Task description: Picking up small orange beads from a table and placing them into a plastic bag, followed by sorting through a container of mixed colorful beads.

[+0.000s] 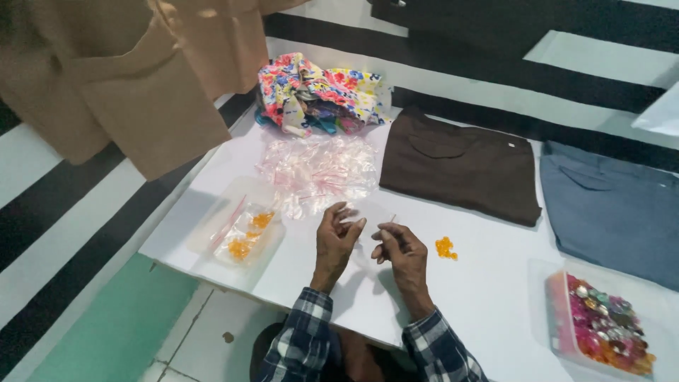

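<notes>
**Orange beads and something thin pinched between our fingers**

Orange beads (445, 247) lie in a small loose cluster on the white board (495, 283), just beside our right hand (399, 253). They look tiny, hard and smooth — light enough to roll or scatter at a nudge, so we judge they are best picked up one at a time between fingertip and thumb. Our right fingers are pressed together around something very thin, perhaps a needle or thread; it is too fine to tell. Our left hand (337, 237) hovers close by, thumb and forefinger curled toward each other in a pinch, though what they hold cannot be made out.

To the left sits a clear plastic bag (244, 230) with more orange beads inside — soft and slippery. Behind the hands lies a crumpled clear wrapper (318, 170), then a flowered cloth bundle (318, 95). A folded brown garment (460, 166) and a folded blue garment (612, 205) rest further right, and a clear box of pink stones (601, 325) stands near the right edge. Nothing lies between hands and beads
</notes>
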